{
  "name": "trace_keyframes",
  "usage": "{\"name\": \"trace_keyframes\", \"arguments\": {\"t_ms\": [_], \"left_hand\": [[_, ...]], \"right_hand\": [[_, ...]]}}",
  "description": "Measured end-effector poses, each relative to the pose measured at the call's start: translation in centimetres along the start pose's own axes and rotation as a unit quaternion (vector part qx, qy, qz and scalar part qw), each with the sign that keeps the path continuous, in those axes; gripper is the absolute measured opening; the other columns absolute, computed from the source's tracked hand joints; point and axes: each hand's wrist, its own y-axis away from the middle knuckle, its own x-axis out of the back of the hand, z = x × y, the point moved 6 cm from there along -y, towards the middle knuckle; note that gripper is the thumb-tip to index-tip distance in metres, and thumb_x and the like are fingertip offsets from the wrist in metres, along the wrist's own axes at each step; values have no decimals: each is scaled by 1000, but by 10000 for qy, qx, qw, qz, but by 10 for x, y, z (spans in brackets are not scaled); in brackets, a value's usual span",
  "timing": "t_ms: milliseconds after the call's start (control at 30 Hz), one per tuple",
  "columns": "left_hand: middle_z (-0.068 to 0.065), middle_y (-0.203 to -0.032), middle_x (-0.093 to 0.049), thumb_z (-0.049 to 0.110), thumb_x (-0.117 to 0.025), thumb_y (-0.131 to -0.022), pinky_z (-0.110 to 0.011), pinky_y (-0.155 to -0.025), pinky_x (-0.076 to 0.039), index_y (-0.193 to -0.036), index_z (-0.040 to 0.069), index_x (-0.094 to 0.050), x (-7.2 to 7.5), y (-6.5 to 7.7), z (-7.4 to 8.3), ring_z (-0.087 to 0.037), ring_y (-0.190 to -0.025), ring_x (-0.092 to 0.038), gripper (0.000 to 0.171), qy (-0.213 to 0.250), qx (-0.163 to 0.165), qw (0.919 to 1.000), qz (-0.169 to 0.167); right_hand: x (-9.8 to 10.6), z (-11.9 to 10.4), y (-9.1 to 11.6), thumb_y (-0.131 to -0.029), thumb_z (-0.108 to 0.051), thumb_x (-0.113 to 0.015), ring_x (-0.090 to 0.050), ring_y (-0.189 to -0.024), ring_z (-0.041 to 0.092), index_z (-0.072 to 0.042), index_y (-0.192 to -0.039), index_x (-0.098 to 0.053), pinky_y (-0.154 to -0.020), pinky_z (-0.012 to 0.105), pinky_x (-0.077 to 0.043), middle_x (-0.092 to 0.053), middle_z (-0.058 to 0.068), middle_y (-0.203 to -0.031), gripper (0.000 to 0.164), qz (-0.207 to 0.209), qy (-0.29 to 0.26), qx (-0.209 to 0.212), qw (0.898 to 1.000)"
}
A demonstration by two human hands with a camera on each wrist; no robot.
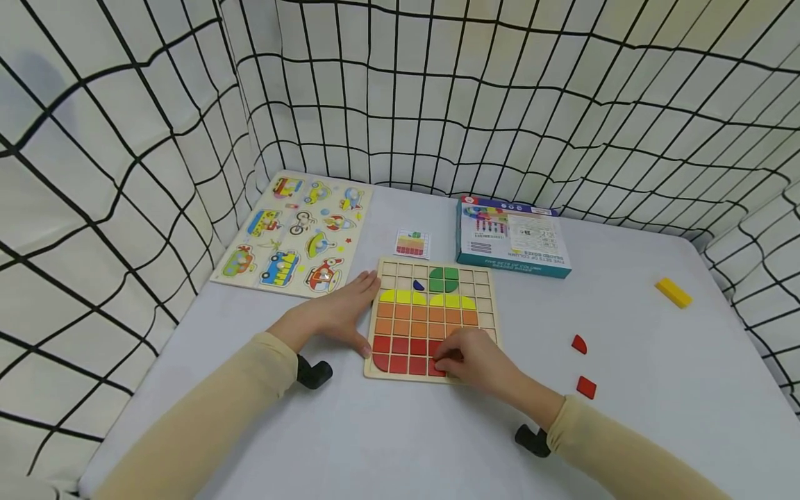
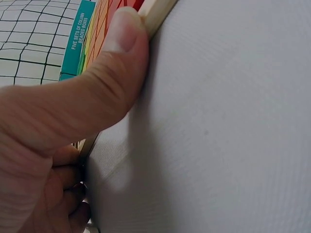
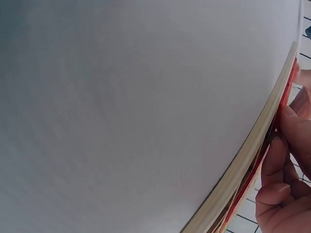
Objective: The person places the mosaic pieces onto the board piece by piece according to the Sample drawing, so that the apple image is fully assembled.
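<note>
A wooden grid board (image 1: pixel 487 278) lies on the table, filled in rows with red, orange and yellow tiles, plus green tiles (image 1: pixel 444 279) and a small blue tile (image 1: pixel 418 285) near its top. My left hand (image 1: pixel 334 311) rests along the board's left edge, thumb near the lower corner and fingers spread toward the upper one. In the left wrist view the thumb (image 2: pixel 124 36) presses against the wooden rim. My right hand (image 1: pixel 478 360) pinches a red tile (image 1: pixel 437 368) at the board's bottom row; the fingers hide part of the red rows.
Two loose red tiles, a quarter-round (image 1: pixel 579 344) and a square (image 1: pixel 586 387), lie right of the board. Farther right is a yellow block (image 1: pixel 673 292). Behind stand a pattern card (image 1: pixel 412 244) and a teal-edged box (image 1: pixel 512 236). A vehicle puzzle (image 1: pixel 294 236) lies left; black netting (image 1: pixel 394 90) surrounds the table.
</note>
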Motion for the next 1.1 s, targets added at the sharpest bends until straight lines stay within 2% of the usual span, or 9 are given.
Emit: {"name": "trace_keyframes", "arguments": {"t_ms": [267, 367, 467, 667, 900, 1000, 1100], "left_hand": [[-18, -173, 1, 51, -90, -71, -49, -131, -10, -163, -2, -8, -1, -1, -1, -35, -161, 6, 133, -8, 25, 10000, -31], [-18, -173, 1, 52, -90, -71, -49, -131, -10, -163, -1, -8, -1, -2, -1, -34, -161, 6, 134, -8, 30, 10000, -41], [-18, -173, 0, 52, -90, -71, -49, -131, -10, -163, -1, -9, -1, -2, -2, -34, -161, 5, 134, -17, 34, 10000, -31], [-19, -173, -1, 53, -90, -70, -49, -131, -10, -162, -3, -9, 0, -2, 0, -36, -161, 4, 134, -60, 6, 10000, -13], [-20, -173, 0, 52, -90, -71, -50, -131, -11, -162, -3, -9, 1, -2, 1, -37, -161, 4, 134, -125, -12, 9999, -29], [-20, -172, -1, 51, -90, -71, -50, -131, -12, -162, -4, -9, 1, -1, 1, -38, -161, 3, 134, -130, -7, 9999, -38], [-21, -172, -2, 51, -90, -71, -51, -131, -12, -162, -4, -10, 1, 0, 2, -38, -160, 3, 134, -99, 6, 9999, -19]], "right_hand": [[1, -2, 1, -87, -11, -81, -60, -79, 8, -10, -93, -80, -69, 17, -55, -74, -2, -87, 6, 153, 236, 196, 9994], [8, 4, 7, -89, -14, -80, -60, -84, 9, -14, -97, -80, -72, 20, -55, -74, -4, -92, 8, 264, 208, 85, 9994], [24, 17, 17, -90, -14, -78, -59, -87, 11, -15, -100, -79, -73, 21, -54, -73, -5, -94, 10, 363, 89, -232, 9990], [64, 63, 53, -92, -9, -75, -61, -90, 14, -12, -106, -78, -69, 21, -52, -76, 2, -104, 15, 740, 294, -878, 9930], [98, 125, 109, -93, -7, -72, -54, -73, 11, -7, -106, -76, -55, 21, -47, -76, 10, -102, 14, 1264, 565, -1494, 9790], [102, 146, 130, -95, -13, -71, -53, -75, 9, -8, -108, -76, -55, 21, -46, -74, 7, -97, 15, 1192, 545, -1852, 9739], [101, 162, 145, -94, -24, -74, -55, -79, 8, -9, -111, -75, -60, 21, -48, -72, 1, -95, 22, 913, 507, -2170, 9706]]}}
